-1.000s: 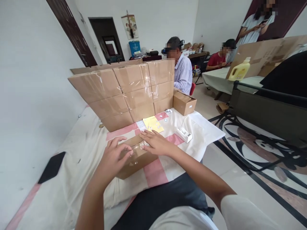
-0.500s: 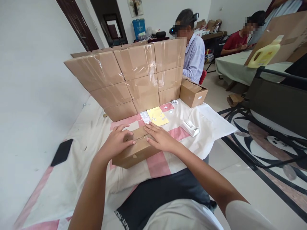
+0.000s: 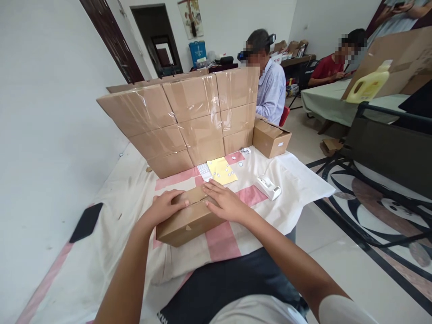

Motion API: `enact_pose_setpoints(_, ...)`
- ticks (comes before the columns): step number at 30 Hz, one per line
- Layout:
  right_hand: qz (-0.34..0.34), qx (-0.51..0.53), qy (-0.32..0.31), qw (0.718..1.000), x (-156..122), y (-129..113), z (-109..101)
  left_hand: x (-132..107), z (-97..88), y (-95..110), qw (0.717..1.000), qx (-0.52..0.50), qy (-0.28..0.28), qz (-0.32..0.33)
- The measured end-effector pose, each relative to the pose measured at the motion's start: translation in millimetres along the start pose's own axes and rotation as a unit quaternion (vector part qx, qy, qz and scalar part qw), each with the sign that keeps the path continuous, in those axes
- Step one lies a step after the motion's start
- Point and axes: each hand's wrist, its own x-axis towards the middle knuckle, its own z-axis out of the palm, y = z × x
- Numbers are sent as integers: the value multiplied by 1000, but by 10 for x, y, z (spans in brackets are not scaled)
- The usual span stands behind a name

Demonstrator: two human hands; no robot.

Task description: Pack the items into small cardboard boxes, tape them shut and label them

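Left hand (image 3: 164, 207) flatter; box (image 3: 189, 225) on cloth (image 3: 111, 256); pale wall (image 3: 50, 99).

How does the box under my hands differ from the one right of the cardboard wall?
Your left hand and right hand touch the near box, but not the far box. The far box shows a white label; the near box, a small pale patch. Both are brown cardboard.

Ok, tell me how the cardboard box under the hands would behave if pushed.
The cardboard box probably won't roll, having flat faces. Its straight edges suggest fairly stiff walls. The wrinkled tablecloth beneath might bunch and drag along.
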Motion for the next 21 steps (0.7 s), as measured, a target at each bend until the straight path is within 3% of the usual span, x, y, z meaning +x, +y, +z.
enact_pose_setpoints(7,32,-3,25,999,-17,-34,50,-49,36,60,999,-1,21,-36)
enact_pose_setpoints(10,48,-10,27,998,-14,-64,80,-191,111,35,998,32,37,-25)
enact_pose_setpoints(14,51,38,31,997,-21,-45,108,-471,276,-3,990,93,105,26)
enact_pose_setpoints(18,27,225,29,974,-24,260,30,-665,372,-55,974,145,116,134)
enact_pose_setpoints(21,132,231,100,959,44,720,-67,-679,373,-179,966,152,123,169)
